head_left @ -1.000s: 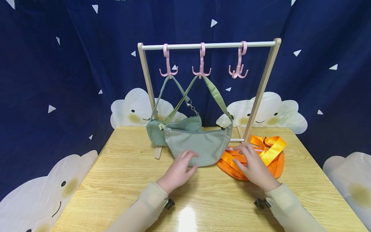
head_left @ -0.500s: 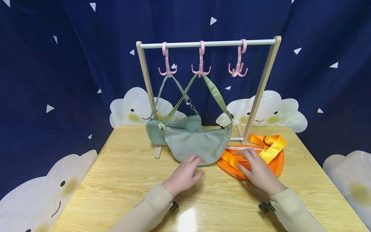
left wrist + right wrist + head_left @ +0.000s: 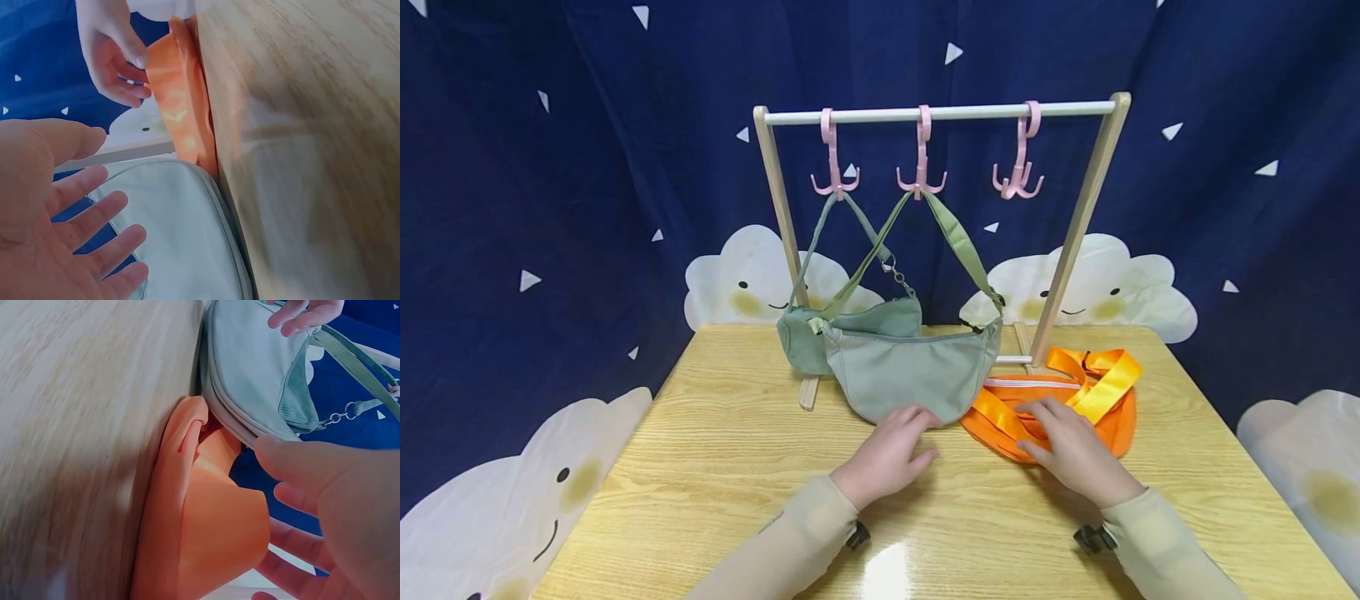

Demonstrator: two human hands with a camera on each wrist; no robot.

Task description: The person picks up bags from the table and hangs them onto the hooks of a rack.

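Observation:
An orange bag (image 3: 1026, 446) with bright orange straps lies on the table at the right. Over its front part is my right hand (image 3: 1075, 450), fingers loosely bent and spread; in the right wrist view nothing is gripped by its fingers (image 3: 300, 540). My left hand (image 3: 887, 457) hovers before the lower edge of a pale green bag (image 3: 917, 375), relaxed and holding nothing. That bag hangs by its strap from the middle pink hook (image 3: 921, 167). Partly behind it, a darker green bag (image 3: 805, 346) hangs from the left pink hook (image 3: 835, 167).
A wooden rack (image 3: 1078, 225) with a white top bar (image 3: 880, 115) stands at the back of the table (image 3: 722, 467). No bag hangs on the right pink hook (image 3: 1018, 171). Behind is a dark blue curtain (image 3: 587, 167) with white cloud shapes.
My left hand has drifted right and slightly down along the pale green bag's lower edge. My right hand has shifted a little right and down over the orange bag. The bags keep their places.

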